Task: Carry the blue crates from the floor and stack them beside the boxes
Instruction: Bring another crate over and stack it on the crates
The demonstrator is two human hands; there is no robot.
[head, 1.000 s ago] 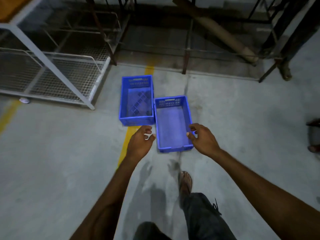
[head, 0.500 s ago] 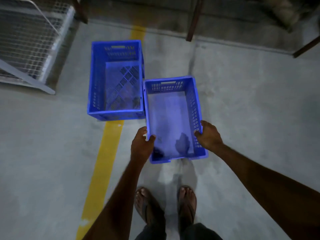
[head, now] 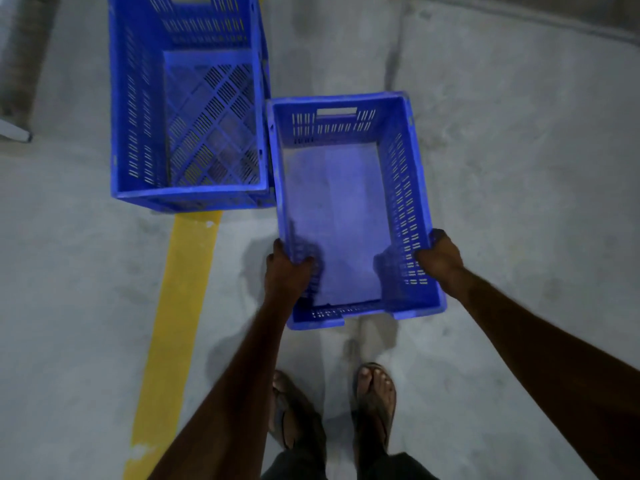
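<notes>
Two blue slotted crates stand side by side on the grey concrete floor. The near crate (head: pixel 341 209) has a solid bottom and lies right in front of me. My left hand (head: pixel 287 268) grips its left wall near the front corner, thumb inside. My right hand (head: pixel 440 256) grips its right wall, fingers over the rim. The far crate (head: pixel 188 109), with a lattice bottom, stands to the left and farther away, its right wall touching the near crate's back left corner.
A yellow floor line (head: pixel 173 327) runs from under the far crate toward me on the left. My two sandalled feet (head: pixel 332 407) stand just behind the near crate. A white frame foot (head: pixel 15 133) shows at the left edge.
I have stepped up and bent over the crates, so both look larger. My hands went from reaching in the air to closing on the near crate's two side walls.
</notes>
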